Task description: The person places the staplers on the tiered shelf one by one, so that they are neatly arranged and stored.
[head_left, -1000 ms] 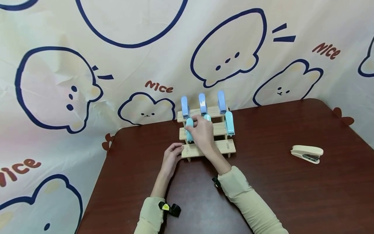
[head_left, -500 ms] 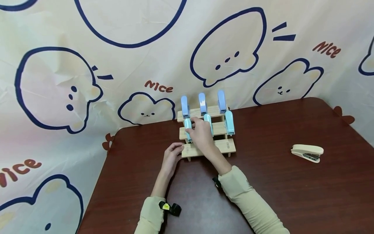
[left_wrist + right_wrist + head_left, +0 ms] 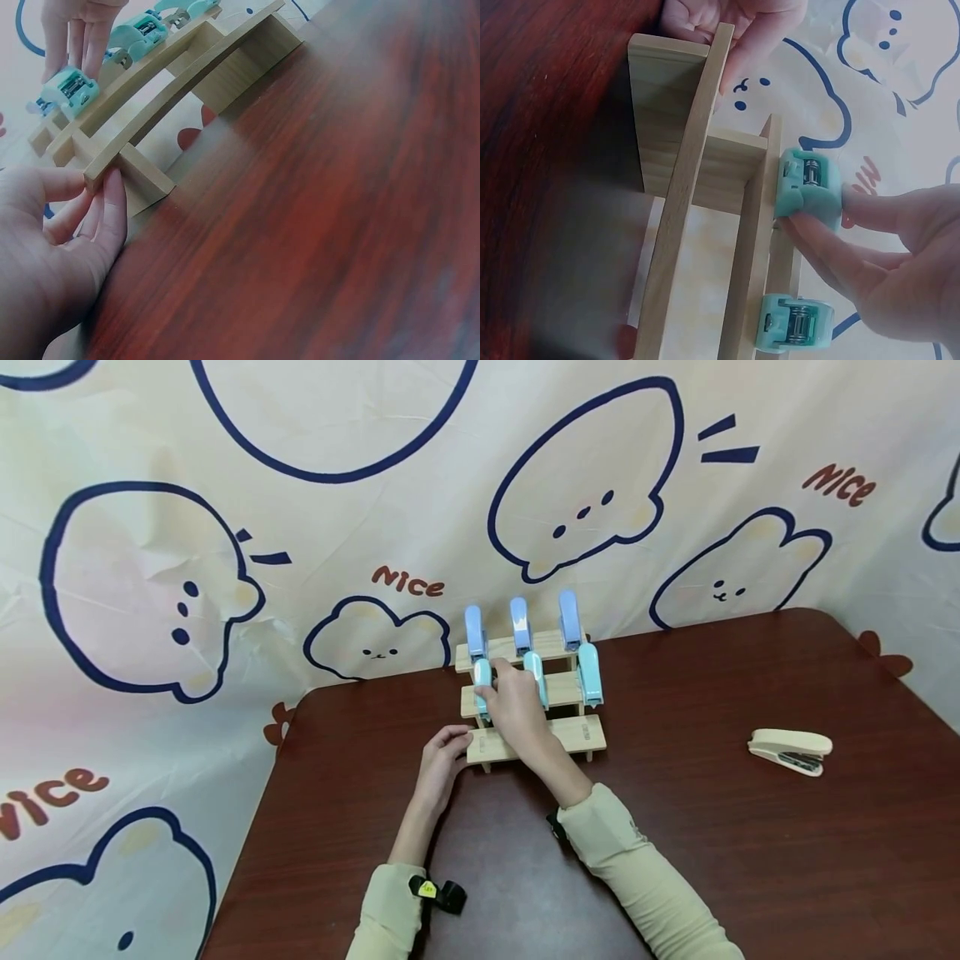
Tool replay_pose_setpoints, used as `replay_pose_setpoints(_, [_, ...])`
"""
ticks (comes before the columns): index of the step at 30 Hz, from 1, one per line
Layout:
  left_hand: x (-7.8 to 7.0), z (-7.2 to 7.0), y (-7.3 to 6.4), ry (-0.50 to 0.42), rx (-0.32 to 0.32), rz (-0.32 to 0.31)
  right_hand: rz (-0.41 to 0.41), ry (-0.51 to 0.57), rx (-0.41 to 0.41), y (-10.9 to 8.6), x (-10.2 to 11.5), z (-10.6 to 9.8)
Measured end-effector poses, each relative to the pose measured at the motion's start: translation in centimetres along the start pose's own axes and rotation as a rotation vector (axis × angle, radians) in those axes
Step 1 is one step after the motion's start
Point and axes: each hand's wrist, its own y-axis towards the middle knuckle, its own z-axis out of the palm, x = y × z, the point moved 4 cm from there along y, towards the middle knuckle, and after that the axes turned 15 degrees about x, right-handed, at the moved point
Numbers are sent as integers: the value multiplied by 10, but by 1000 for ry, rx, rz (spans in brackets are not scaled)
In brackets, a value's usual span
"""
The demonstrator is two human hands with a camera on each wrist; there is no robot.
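Observation:
A three-tier wooden rack [image 3: 566, 737] stands at the back of the table. My right hand [image 3: 520, 706] pinches a teal stapler [image 3: 482, 681] between thumb and fingers at the left end of the middle tier. In the right wrist view that teal stapler [image 3: 810, 187] stands on the board, its open end facing the camera. Two more teal staplers, one in the centre [image 3: 535, 668] and one at the right end [image 3: 590, 675], share that tier. At the lowest board's left end, my left hand [image 3: 438, 768] grips the corner, thumb above and fingers beneath.
Three blue staplers, at left [image 3: 476, 633], middle [image 3: 521, 625] and right [image 3: 570, 620], stand on the top tier. A cream stapler [image 3: 790, 752] lies on the dark red-brown table [image 3: 675, 843] at the right. A printed cloth [image 3: 360, 527] hangs behind the table.
The held teal stapler has shifted slightly left on the middle tier. My right hand has moved a little, uncovering more of the centre teal stapler. The left hand keeps its place.

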Motion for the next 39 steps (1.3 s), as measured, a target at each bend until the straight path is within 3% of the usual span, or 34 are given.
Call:
replay_pose_setpoints(4, [1, 0, -1, 6, 1, -1, -15, -32, 25, 0, 1, 0])
replay_pose_setpoints(8, [3, 2, 0, -5, 2, -7, -106, -116, -10, -4, 6, -10])
replay_pose_setpoints(14, [3, 4, 3, -1, 14, 4, -269, -211, -127, -16, 3, -45])
replay_pose_setpoints(20, [0, 1, 2, 11, 12, 9, -316, -255, -219, -28, -20, -87])
replay_pose_setpoints(26, [0, 0, 2, 4, 16, 5, -288, -271, -291, -41, -45, -128])
replay_pose_setpoints(31, [1, -1, 3, 5, 7, 6, -212, -264, -335, -53, -66, -160])
replay_pose_setpoints(39, [0, 0, 2, 8, 10, 5, -90, -346, -322, -77, -102, -196])
